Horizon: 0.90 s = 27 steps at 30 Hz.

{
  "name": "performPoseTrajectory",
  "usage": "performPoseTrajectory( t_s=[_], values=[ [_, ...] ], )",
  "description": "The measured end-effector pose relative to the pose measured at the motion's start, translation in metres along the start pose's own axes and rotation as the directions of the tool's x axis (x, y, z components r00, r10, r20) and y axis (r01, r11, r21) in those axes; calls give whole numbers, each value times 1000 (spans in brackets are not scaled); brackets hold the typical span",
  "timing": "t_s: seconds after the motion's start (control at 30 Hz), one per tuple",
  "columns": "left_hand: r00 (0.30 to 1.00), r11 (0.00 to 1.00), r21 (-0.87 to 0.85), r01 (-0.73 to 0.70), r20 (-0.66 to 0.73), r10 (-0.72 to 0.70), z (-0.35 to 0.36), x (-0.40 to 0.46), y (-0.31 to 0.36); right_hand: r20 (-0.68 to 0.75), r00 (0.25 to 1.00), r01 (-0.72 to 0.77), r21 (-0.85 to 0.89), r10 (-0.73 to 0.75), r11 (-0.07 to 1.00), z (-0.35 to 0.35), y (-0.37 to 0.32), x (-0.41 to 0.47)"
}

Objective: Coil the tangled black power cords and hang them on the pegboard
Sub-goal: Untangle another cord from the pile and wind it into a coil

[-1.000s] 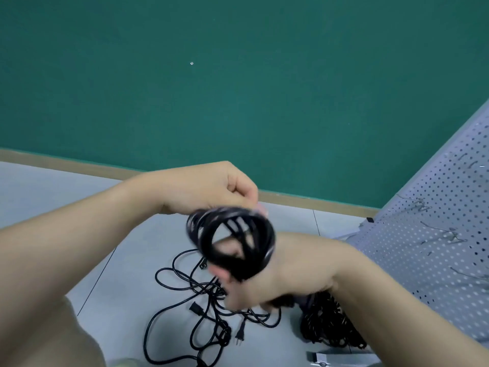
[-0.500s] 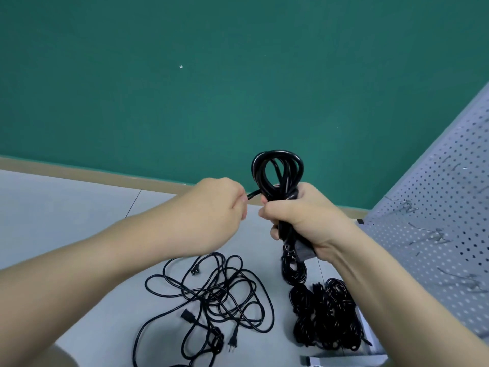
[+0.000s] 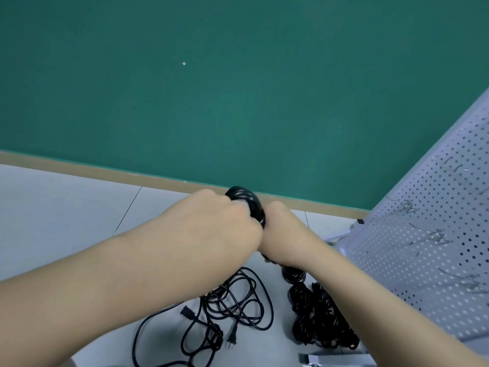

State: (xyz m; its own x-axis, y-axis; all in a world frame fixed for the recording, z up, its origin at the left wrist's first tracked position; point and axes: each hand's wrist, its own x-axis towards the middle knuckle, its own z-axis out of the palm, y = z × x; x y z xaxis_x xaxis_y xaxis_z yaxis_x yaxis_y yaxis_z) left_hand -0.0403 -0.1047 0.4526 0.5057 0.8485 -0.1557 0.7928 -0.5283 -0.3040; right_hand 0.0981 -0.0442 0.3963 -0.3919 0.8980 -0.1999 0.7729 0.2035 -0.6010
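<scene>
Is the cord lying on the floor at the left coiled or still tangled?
Still tangled: the loose cord sprawls in irregular overlapping loops on the floor, with both plugs lying free.

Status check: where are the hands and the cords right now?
Left hand and right hand both grip coiled black power cord. Tangled black cords on floor. Grey perforated pegboard at right, nothing hung.

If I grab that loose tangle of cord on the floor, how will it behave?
The loose cord tangle will probably sag and trail, since its thin loops sprawl flat on the floor. Its plug may swing free. Crossed strands look likely to snag.
</scene>
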Motion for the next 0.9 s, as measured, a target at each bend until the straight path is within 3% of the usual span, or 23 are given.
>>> performPoseTrajectory(
  t_s=[0.07, 0.13, 0.17, 0.27, 0.37, 0.43, 0.6, 0.7, 0.77, 0.83, 0.9],
  values=[
    [979, 983, 47, -180, -85, 183, 2, -3, -3, 179, 984, 33, -198, 3, 980, 11, -7, -4],
    [970, 959, -157, -234, -100, 220, 8, -4, -13, 370, 928, 140, -220, -50, 965, 22, -9, -12],
    [979, 913, -354, -205, -71, 192, 12, -2, -21, 435, 896, 190, -196, -88, 962, 26, -10, -17],
    [987, 567, -820, -83, 9, 158, 24, 4, -50, 501, 844, 256, -60, -192, 965, 26, -16, -30],
    [983, 239, -971, -17, 27, 183, 36, 5, -63, 475, 833, 251, 132, -283, 959, 15, -27, -42],
    [988, 52, -999, 1, 10, 154, 44, 8, -64, 419, 850, 208, 288, -318, 935, 9, -32, -47],
    [1000, -281, -960, 12, 14, -3, 54, 13, -61, 227, 910, 211, 464, -346, 860, 0, -30, -39],
    [989, -485, -864, 138, 143, 28, 56, 14, -63, 124, 924, 254, 512, -363, 821, 0, -31, -38],
    [986, -617, -770, 165, 104, 134, 52, 13, -65, 51, 930, 278, 549, -363, 788, -1, -33, -38],
    [981, -687, -706, 170, 54, 187, 47, 11, -65, 9, 939, 276, 575, -344, 770, -3, -33, -38],
    [983, -692, -698, 186, 131, 132, 45, 12, -63, -20, 942, 299, 508, -336, 808, -2, -30, -38]
  ],
)
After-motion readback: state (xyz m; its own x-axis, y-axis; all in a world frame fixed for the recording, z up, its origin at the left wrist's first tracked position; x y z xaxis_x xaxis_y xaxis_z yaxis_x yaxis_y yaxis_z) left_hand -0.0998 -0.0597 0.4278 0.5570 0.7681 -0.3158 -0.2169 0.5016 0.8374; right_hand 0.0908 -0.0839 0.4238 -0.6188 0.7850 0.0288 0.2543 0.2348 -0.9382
